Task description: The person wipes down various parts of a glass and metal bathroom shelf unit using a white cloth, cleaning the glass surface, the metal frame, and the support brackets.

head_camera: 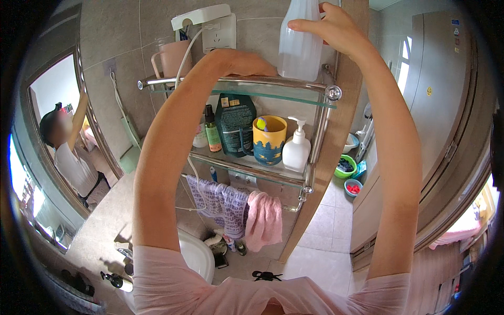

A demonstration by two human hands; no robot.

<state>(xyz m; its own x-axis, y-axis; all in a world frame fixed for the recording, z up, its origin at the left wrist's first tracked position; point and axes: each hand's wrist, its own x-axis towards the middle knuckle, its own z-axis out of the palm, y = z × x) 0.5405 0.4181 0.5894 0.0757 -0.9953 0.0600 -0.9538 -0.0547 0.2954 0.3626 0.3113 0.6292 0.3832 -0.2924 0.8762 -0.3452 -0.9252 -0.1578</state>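
My right hand (334,29) grips a translucent white plastic bottle (301,51) by its upper part, thumb on the near side. The bottle's base is at the front rail of the upper glass shelf (252,88), at the right end; I cannot tell if it rests on it. My left hand (248,63) reaches over the same shelf, bent at the wrist behind the chrome rail. Its fingers are hidden, so whatever they touch does not show. Left of that wrist stands a pink mug (173,59).
The lower shelf holds a yellow and blue mug (269,138), a white pump bottle (297,149), a dark green pouch (236,126) and a small spray bottle (212,132). A white cable (183,63) hangs from the wall socket (218,33). Below are towels (264,220) and a washbasin (195,256).
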